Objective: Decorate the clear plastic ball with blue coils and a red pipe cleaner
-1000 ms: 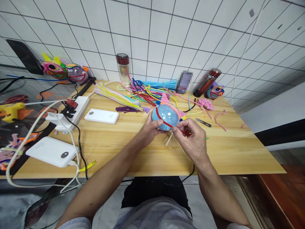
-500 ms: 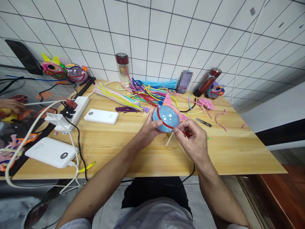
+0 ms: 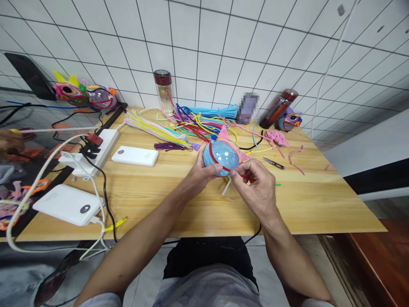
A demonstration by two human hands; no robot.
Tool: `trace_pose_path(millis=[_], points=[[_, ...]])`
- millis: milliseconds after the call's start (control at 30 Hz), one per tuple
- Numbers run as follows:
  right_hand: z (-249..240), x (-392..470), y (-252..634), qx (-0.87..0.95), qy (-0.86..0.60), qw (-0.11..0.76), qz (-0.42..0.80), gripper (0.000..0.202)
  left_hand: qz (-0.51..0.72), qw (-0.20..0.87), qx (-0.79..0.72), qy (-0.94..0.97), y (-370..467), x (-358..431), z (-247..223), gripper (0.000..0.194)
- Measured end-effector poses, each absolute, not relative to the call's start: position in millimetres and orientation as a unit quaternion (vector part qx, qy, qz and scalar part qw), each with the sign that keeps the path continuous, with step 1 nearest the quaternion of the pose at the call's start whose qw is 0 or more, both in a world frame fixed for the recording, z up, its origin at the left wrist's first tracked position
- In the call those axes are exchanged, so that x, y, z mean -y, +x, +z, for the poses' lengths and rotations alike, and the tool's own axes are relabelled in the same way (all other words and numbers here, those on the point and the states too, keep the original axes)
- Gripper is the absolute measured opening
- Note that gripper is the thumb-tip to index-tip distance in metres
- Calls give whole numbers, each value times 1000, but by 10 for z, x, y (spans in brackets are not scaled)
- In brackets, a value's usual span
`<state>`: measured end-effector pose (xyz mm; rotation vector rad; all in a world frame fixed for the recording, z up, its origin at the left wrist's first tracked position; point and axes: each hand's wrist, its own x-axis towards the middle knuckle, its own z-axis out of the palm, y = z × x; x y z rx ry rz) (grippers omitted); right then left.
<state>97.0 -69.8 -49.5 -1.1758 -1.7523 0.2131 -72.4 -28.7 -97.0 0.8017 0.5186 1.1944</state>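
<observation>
A clear ball lined with blue pipe cleaners [image 3: 225, 154] is held above the table, with pink pointed pieces attached at its top and right side. My left hand [image 3: 203, 174] wraps round its left side, the thumb pressing on a red pipe cleaner [image 3: 213, 158] that curves across the front. At the ball's lower right, my right hand [image 3: 255, 184] pinches the red pipe cleaner between thumb and fingers; part of the strip is hidden in the hand. A short white strip [image 3: 226, 186] shows just below the ball.
Bundles of coloured pipe cleaners [image 3: 156, 128] lie behind the ball. Thread snips [image 3: 274, 163] are on the right. Two white power banks [image 3: 134, 156], a power strip [image 3: 102, 153] and cables occupy the left. Bottles [image 3: 164, 94] stand at the back. Another person's hand [image 3: 11, 141] is far left.
My left thumb has slid rightward along the red pipe cleaner, closer to my right fingers. The ball and both hands have shifted slightly left in view. The other person's hand has moved left.
</observation>
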Motion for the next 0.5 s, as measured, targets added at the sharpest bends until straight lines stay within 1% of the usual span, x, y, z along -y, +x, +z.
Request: trace_pose_path(millis=[133,267,500], points=[[-501,694,993,717,-484,488,112,16,539,721,-249,357,-740,279,-955,84],[-519,692,1039,709,-489,491,132,16,543,724,-250,343,-745,277,-945,85],[-515,692,1017,719,-487,488,91,17,536,736,-239,339,-738,291,-898,84]])
